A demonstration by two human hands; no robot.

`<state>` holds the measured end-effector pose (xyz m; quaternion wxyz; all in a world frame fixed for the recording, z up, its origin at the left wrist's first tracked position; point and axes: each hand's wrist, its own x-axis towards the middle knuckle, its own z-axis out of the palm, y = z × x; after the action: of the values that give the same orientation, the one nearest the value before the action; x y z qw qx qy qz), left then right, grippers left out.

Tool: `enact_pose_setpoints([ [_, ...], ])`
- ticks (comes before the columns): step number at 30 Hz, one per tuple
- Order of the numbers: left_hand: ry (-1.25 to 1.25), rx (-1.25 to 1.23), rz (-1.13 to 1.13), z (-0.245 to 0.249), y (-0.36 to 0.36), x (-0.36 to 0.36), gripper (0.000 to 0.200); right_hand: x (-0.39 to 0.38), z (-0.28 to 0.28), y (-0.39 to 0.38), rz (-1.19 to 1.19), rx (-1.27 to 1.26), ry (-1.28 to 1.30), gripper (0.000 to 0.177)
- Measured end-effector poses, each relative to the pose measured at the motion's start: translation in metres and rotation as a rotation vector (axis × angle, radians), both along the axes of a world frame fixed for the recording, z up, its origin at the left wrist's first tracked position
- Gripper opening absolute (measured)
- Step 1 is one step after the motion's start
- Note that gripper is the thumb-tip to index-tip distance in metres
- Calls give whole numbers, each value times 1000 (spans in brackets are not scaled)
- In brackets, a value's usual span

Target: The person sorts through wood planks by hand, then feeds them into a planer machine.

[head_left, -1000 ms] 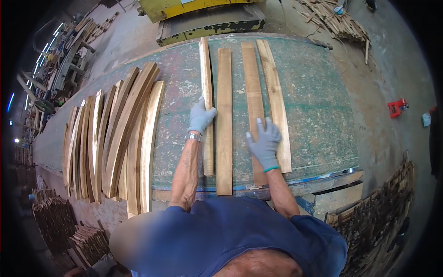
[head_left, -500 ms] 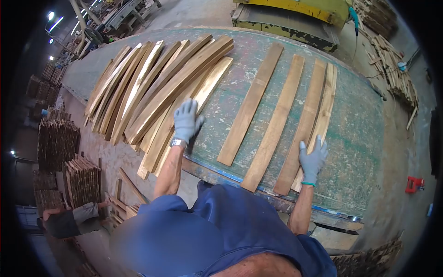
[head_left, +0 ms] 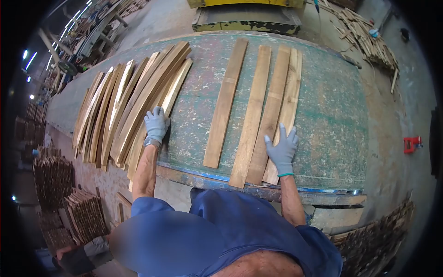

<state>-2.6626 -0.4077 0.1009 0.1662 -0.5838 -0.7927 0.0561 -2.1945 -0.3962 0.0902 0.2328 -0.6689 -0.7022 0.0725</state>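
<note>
My left hand [head_left: 157,125], in a grey glove, is at the right edge of a fanned pile of wooden slats [head_left: 134,108]. Its fingers are bent over a slat at that edge; their undersides are hidden. Across the worktable lie several separate slats, running away from me. My right hand [head_left: 282,150], also gloved, rests with spread fingers on the rightmost slat [head_left: 290,92], its thumb side reaching the brown slat [head_left: 275,94] beside it. Left of these lie another slat [head_left: 256,106] and, past a wider gap, a darker slat [head_left: 226,101].
The worktable [head_left: 332,124] has a scuffed green top and a blue-marked front edge. A yellow machine [head_left: 247,18] stands beyond it. Stacked wood [head_left: 53,182] and a bent-over person [head_left: 76,258] are at the left. A red tool [head_left: 412,144] lies at the right.
The view has swung, shifting the table leftward. The middle slats of the laid-out row now lie closer together, with my right hand still beside them. My left fingers have gone from spread to bent.
</note>
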Motion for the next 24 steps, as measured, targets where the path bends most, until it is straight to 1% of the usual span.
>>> enact_pose_setpoints([
  [1,-3,-62,52,1,7,1,40,0,0,-3,-5,-9,3,76],
  [3,-136,25,34,1,17,4,35,-2,2,-1,-17,-13,15,76],
  [5,-266,100,8,0,22,8,31,-7,6,1,-44,-37,-37,76],
  [6,-343,166,-68,9,23,20,30,-8,6,1,-54,-53,-69,77],
  [7,-434,146,-71,18,33,31,33,-9,7,4,-55,-56,-49,77],
  [9,-1209,-14,117,36,46,51,35,-9,8,4,-38,-67,-20,78],
  [11,-1263,6,-47,16,71,71,32,-12,7,5,-24,-89,-15,79],
  [13,-1571,157,-162,-18,102,84,28,-14,8,9,-18,-100,-38,79],
  [15,-1359,198,-385,-10,122,101,26,-18,8,10,-18,-113,-85,78],
  [17,-1333,116,-294,-47,151,96,27,-19,7,9,-24,-104,-109,77],
  [19,-1034,272,-316,-47,150,122,32,-22,10,12,-32,-76,-111,74],
  [20,-1075,129,-342,-31,142,132,41,-23,12,12,-36,-59,-105,73],
  [21,-1138,-38,-300,-11,135,139,59,-22,12,10,-41,-45,-101,71],
  [23,-1028,37,-164,-19,119,152,79,-21,10,8,-42,-33,-67,71],
  [24,-976,-4,-134,-19,109,153,84,-21,9,9,-43,-26,-50,70],
])
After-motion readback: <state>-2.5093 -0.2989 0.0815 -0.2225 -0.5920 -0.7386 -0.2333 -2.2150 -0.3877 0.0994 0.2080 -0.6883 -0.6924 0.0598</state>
